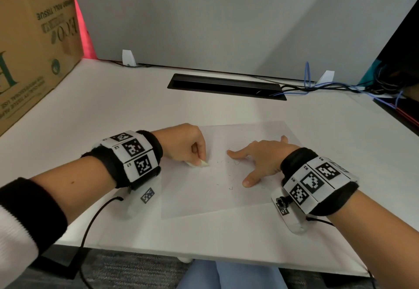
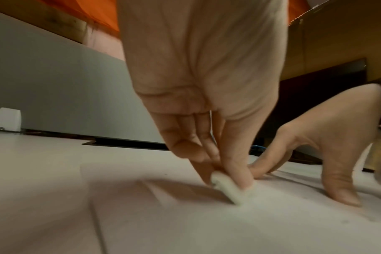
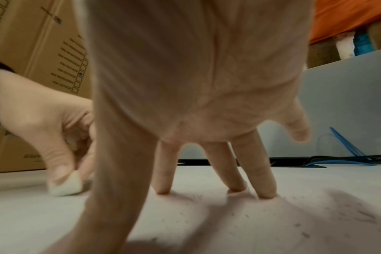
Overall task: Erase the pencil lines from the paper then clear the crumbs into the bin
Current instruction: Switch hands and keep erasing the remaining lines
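White desk (image 1: pixel 136 112), crumb-strewn paper (image 1: pixel 260 195), cardboard box (image 1: pixel 34 39)

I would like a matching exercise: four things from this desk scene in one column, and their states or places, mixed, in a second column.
Things:
1. left hand
2. right hand
3. crumbs
4. cardboard box

States or places:
A. scattered on the paper
B. fingers spread, pressing the paper
C. at the desk's left edge
D. pinches the white eraser

Pairs: 1-D, 2-B, 3-A, 4-C
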A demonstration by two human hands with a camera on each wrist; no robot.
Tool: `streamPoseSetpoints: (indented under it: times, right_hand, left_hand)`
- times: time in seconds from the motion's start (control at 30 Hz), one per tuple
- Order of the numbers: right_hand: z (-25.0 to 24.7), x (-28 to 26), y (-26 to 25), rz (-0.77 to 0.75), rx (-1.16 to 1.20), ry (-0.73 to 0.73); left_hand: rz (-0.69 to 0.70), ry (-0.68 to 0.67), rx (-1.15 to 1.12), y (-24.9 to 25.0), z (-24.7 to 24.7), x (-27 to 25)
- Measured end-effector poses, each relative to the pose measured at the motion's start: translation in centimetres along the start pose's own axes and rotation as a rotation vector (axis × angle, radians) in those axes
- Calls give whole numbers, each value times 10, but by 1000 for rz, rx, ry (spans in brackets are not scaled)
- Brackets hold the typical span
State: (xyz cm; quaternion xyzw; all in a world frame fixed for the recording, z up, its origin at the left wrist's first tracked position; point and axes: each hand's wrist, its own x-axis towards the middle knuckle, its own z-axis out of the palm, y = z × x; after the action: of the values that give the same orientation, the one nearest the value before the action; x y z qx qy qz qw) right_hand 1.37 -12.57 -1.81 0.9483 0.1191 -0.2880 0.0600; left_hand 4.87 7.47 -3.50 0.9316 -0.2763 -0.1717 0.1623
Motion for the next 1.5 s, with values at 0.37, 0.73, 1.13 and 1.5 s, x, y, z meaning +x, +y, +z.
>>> streamPoseSetpoints:
  times: [0.37,0.73,1.13,1.5]
  right_hand:
    - [3,-1,3,-23,-24,18]
    - [10,-7,28,16,-13,-36]
    - [10,-4,26,19,-77,-37]
    - [8,-3,23,28,-102,-44]
  left_hand:
    - [85,60,-94,27,10,11]
    - [145,4,-110,51,18,28]
    - [214,-139,-36,60,20,24]
    - [197,-178,-108,53,19,20]
